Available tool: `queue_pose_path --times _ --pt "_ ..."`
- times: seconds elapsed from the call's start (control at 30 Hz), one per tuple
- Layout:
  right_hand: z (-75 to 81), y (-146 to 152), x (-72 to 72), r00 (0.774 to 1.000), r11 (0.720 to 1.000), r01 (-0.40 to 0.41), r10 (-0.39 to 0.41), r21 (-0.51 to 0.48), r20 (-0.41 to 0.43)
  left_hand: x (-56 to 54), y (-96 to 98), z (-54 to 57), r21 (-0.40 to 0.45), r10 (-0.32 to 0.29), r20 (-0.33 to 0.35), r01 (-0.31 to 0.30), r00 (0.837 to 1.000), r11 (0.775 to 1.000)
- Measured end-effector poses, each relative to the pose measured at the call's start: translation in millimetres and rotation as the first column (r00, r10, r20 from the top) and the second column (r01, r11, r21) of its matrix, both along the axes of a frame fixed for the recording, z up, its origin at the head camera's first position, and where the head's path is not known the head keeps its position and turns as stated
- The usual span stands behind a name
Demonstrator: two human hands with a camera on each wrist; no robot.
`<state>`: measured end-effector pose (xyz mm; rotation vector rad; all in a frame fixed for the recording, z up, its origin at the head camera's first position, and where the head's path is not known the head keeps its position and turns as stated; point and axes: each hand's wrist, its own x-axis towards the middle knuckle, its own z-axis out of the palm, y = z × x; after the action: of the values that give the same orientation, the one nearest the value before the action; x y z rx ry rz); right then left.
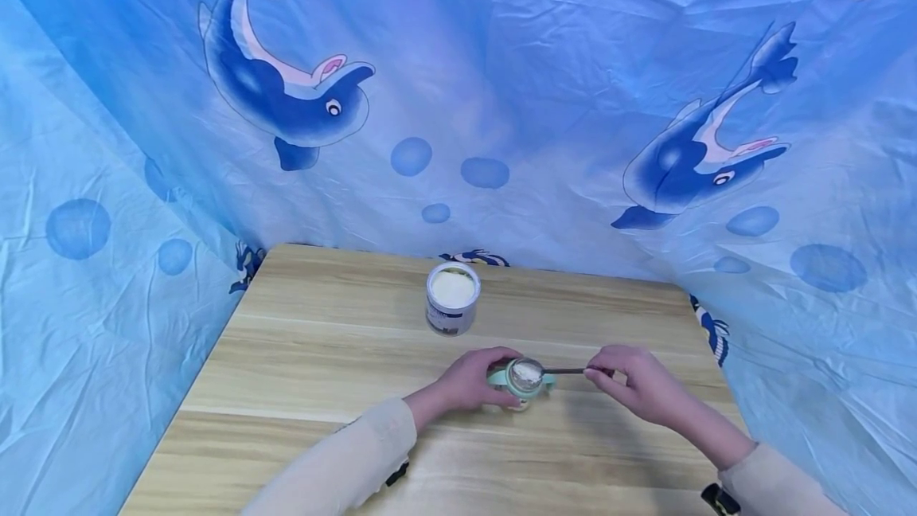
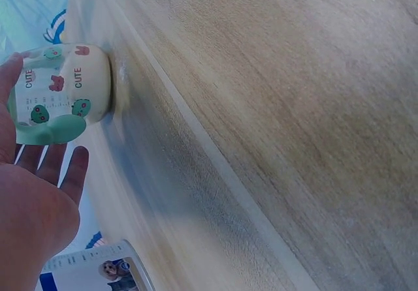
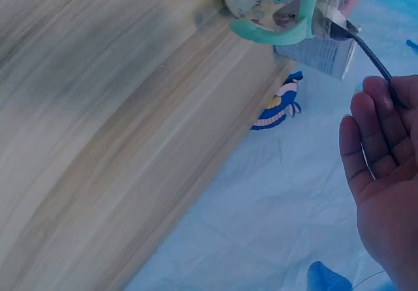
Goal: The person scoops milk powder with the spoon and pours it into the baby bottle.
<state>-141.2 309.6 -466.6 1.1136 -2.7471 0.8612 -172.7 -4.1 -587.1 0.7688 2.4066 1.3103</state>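
A clear baby bottle [image 1: 526,392] with mint-green handles and collar stands uncapped on the table. In the left wrist view the bottle [image 2: 59,85] bears "CUTE" lettering and small cartoon prints, with pale contents toward its base. My left hand [image 1: 473,379] holds the bottle from the left, thumb and fingers on either side. My right hand [image 1: 634,381] pinches the end of a dark-handled spoon [image 1: 566,371]. The spoon's bowl carries white powder [image 1: 528,373] over the bottle's mouth. In the right wrist view the spoon [image 3: 373,59] slants to the opening.
Behind the bottle, a little left, stands an open can [image 1: 450,318] filled with pale powder. The wood-grain table [image 1: 322,357] meets a blue dolphin-print cloth [image 1: 544,142] at the back and both sides.
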Motion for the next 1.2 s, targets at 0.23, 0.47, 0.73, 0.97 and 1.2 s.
queue_pose_path --times 0.23,0.47,0.73,0.97,1.2 --pt "5.3 -3.3 2.6 0.964 0.995 -0.079 0.092 0.062 -0.25 1.0 -0.8 1.1 0.007 0.004 0.008 -0.004 1.0 1.0" --pt "2.0 -6.8 4.6 0.884 0.985 -0.137 0.167 0.101 -0.436 0.4 -1.9 1.0 0.004 0.002 -0.006 -0.002 1.0 1.0" --pt "-5.1 -1.4 5.5 0.853 0.982 -0.121 0.179 0.147 -0.49 -0.1 -1.6 -0.5 0.012 -0.011 -0.022 0.011 1.0 1.0" --pt "-7.4 4.6 -0.5 0.803 0.981 -0.145 0.192 0.127 -0.564 0.4 -0.7 0.8 0.004 -0.008 -0.015 0.008 1.0 1.0" --pt "-10.6 10.1 3.7 0.834 0.983 -0.111 0.173 0.147 -0.523 0.3 -2.4 1.3 -0.001 -0.015 -0.015 0.015 1.0 1.0"
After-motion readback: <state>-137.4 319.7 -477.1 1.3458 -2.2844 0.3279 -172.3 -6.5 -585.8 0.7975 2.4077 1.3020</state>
